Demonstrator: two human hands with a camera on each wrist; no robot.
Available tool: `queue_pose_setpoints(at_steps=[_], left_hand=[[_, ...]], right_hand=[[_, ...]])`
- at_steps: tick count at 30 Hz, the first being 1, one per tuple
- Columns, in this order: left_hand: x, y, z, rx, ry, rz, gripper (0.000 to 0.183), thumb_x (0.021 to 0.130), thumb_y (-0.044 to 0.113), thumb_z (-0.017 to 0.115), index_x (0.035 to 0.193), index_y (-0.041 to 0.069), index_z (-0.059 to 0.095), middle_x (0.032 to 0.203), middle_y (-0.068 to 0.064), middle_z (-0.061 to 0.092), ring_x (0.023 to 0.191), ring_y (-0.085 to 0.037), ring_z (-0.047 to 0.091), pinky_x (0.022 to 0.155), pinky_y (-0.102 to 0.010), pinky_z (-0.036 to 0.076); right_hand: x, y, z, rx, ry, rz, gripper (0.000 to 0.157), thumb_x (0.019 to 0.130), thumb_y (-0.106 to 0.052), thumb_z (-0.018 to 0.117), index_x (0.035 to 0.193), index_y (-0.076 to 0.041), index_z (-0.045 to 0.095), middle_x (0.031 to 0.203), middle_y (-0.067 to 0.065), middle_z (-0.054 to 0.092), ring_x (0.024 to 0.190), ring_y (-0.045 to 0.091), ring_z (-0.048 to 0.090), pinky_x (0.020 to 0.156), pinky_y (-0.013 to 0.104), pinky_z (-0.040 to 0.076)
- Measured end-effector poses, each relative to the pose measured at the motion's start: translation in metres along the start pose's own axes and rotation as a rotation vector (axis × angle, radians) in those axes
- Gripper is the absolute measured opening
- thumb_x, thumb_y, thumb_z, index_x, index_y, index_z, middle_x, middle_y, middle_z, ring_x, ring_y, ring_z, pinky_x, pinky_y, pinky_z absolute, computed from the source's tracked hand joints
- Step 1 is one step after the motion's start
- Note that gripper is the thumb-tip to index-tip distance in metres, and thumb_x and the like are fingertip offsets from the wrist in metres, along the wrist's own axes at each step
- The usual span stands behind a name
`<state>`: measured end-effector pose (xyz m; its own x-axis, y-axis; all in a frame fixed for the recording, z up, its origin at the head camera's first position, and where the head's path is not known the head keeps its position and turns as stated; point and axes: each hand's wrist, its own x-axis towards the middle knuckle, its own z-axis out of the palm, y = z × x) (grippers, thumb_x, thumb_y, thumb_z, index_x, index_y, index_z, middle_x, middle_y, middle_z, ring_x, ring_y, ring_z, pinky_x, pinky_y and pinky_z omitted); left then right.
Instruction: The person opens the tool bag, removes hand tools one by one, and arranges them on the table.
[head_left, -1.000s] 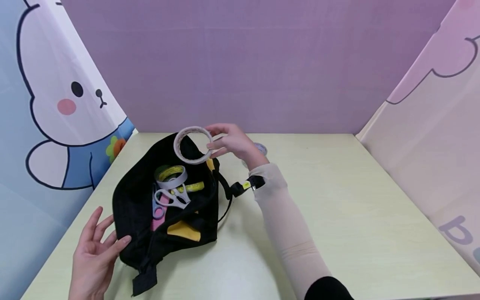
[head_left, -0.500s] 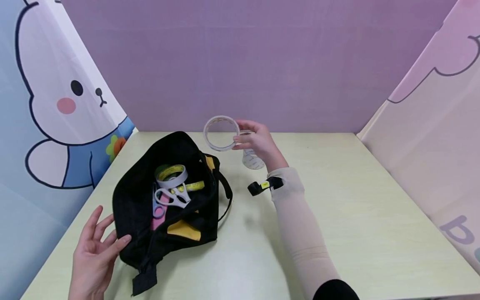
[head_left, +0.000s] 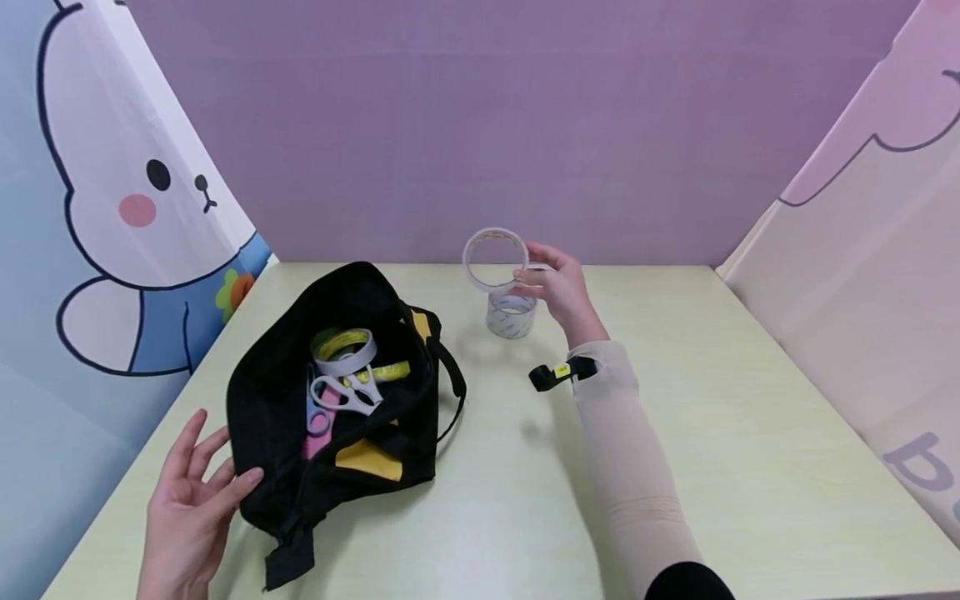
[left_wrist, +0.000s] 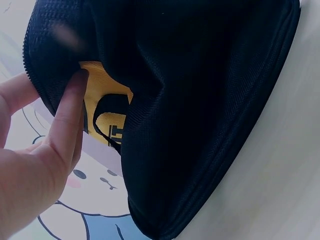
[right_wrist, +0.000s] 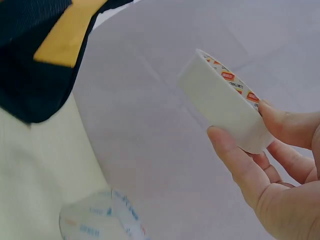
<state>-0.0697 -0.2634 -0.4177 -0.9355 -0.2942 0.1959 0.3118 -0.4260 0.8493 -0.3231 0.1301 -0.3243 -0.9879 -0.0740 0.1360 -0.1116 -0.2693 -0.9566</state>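
My right hand (head_left: 558, 287) holds a white tape roll (head_left: 471, 265) by its right side, thumb and fingers pinching the ring in the right wrist view (right_wrist: 225, 102). The ring is up in the air and overlaps the top of a clear tape roll (head_left: 512, 318) standing on the table. At left, my left hand (head_left: 187, 508) grips the side of a black cloth bag (head_left: 262, 400), its thumb on the fabric. The bag's mouth gapes, showing another tape roll (head_left: 351, 364), white-handled scissors (head_left: 348, 395), a yellow stick-like item (head_left: 390, 372) and blue-and-pink handles (head_left: 318, 421).
The pale table (head_left: 735, 433) stretches to the right of the bag. A purple cloth (head_left: 525, 125) hangs behind it, and printed cartoon cloths flank both sides. The bag's strap (head_left: 453, 383) loops out on its right, with yellow patches (head_left: 367, 460) on the bag.
My right hand has carried the white tape roll from above the bag rightward, over the clear tape roll, which has come into fuller view. My left hand has stayed at the bag.
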Motion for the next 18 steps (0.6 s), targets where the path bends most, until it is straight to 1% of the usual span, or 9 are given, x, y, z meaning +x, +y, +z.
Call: queue_pose_setpoints(at_steps=[3, 6, 10, 13, 18], left_hand=[[0.0, 0.0, 0.001, -0.019, -0.013, 0.005, 0.089, 0.086, -0.031, 0.05, 0.157, 0.017, 0.027, 0.132, -0.003, 0.055, 0.099, -0.017, 0.069, 0.079, -0.028, 0.058], [-0.001, 0.0, 0.003, -0.035, -0.019, 0.011, 0.088, 0.086, -0.032, 0.048, 0.156, 0.017, 0.028, 0.131, -0.003, 0.055, 0.099, -0.018, 0.069, 0.079, -0.028, 0.058], [-0.001, 0.0, 0.003, -0.05, -0.018, 0.018, 0.087, 0.086, -0.033, 0.047, 0.156, 0.016, 0.028, 0.131, -0.004, 0.056, 0.098, -0.019, 0.069, 0.078, -0.029, 0.059], [-0.002, 0.0, 0.004, -0.056, -0.02, 0.018, 0.087, 0.086, -0.033, 0.047, 0.156, 0.016, 0.028, 0.13, -0.004, 0.056, 0.098, -0.02, 0.069, 0.078, -0.029, 0.059], [-0.002, 0.0, 0.004, -0.029, -0.013, 0.013, 0.088, 0.086, -0.032, 0.048, 0.156, 0.017, 0.028, 0.131, -0.003, 0.056, 0.097, -0.018, 0.07, 0.078, -0.028, 0.058]], right_hand=[[0.002, 0.003, -0.013, 0.022, 0.042, -0.012, 0.054, 0.087, 0.019, 0.059, 0.139, 0.008, 0.05, 0.105, 0.008, 0.055, 0.081, 0.017, 0.064, 0.074, 0.035, 0.06], [0.003, 0.007, -0.025, 0.037, 0.08, -0.015, 0.054, 0.088, 0.018, 0.058, 0.14, 0.008, 0.048, 0.106, 0.008, 0.055, 0.081, 0.016, 0.064, 0.073, 0.034, 0.06], [0.004, 0.014, -0.04, 0.052, 0.136, -0.002, 0.055, 0.089, 0.017, 0.058, 0.142, 0.007, 0.047, 0.107, 0.008, 0.054, 0.083, 0.017, 0.063, 0.073, 0.034, 0.06], [0.004, 0.019, -0.051, 0.079, 0.187, 0.006, 0.055, 0.089, 0.018, 0.058, 0.142, 0.007, 0.047, 0.105, 0.008, 0.053, 0.081, 0.015, 0.063, 0.071, 0.034, 0.06], [0.005, 0.031, -0.067, 0.134, 0.251, 0.006, 0.056, 0.088, 0.02, 0.058, 0.142, 0.007, 0.048, 0.1, 0.008, 0.051, 0.077, 0.014, 0.062, 0.068, 0.035, 0.061]])
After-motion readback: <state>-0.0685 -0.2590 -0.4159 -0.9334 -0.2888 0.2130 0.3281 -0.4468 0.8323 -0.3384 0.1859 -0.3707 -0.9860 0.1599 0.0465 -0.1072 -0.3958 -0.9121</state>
